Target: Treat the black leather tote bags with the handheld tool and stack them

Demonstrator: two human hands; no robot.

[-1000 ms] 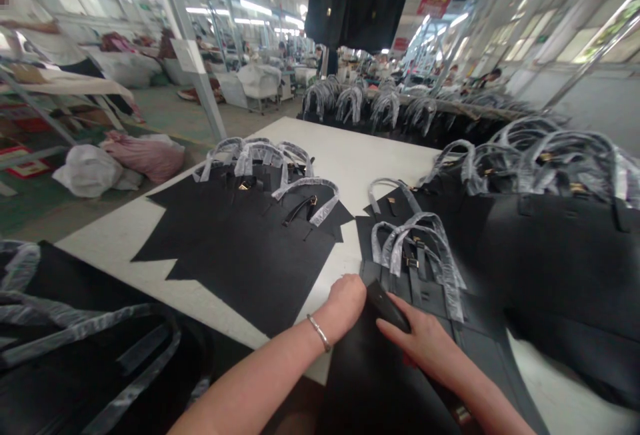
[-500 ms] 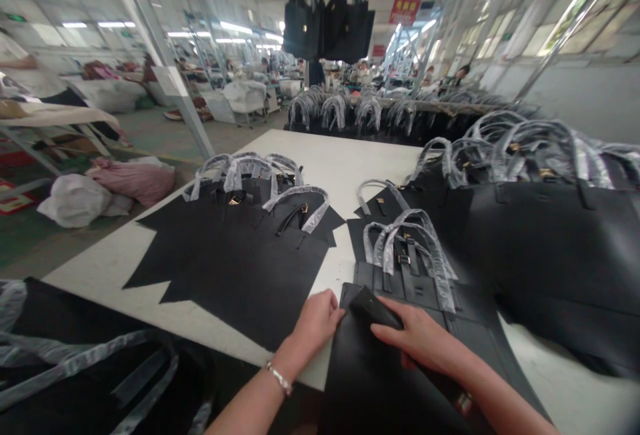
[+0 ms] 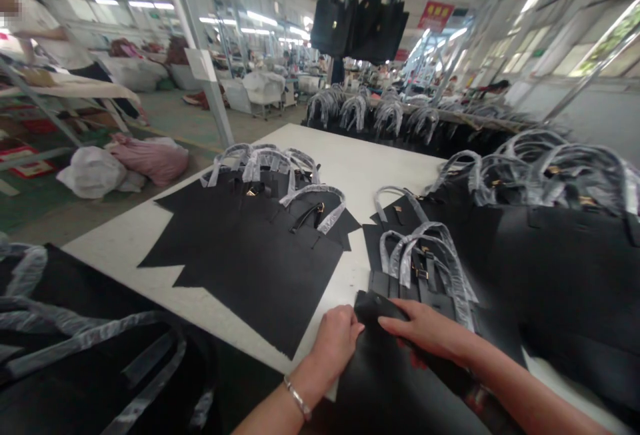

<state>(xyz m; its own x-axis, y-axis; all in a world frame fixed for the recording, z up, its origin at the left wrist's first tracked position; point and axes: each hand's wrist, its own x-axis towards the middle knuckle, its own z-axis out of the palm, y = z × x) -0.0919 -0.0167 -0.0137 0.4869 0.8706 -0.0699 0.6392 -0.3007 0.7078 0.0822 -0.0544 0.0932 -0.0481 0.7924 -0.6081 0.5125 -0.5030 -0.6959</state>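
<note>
My left hand (image 3: 339,336) is closed at the left edge of a black leather bag panel (image 3: 385,388), thumb and fingertips pinched on its upper corner. A smaller black leather piece (image 3: 373,303), with a small hole or dot near its end, lies against the top of that panel. My right hand (image 3: 430,331) grips this piece, thumb on the near side and fingers behind. Part of it is hidden under the right hand. Just beyond lies a bag panel with plastic-wrapped handles (image 3: 415,248) and a gold-coloured buckle (image 3: 421,274).
Black bag panels (image 3: 240,235) with wrapped handles lie fanned on the white table (image 3: 310,155). More are piled at right (image 3: 560,248) and near left (image 3: 100,355). Finished black bags (image 3: 357,25) hang ahead. A metal post (image 3: 200,55) stands beyond; a person (image 3: 47,31) is at far left.
The small leather piece has come left, its end now meeting the panel's top corner by my left hand. Both hands remain closed. The view has turned slightly left.
</note>
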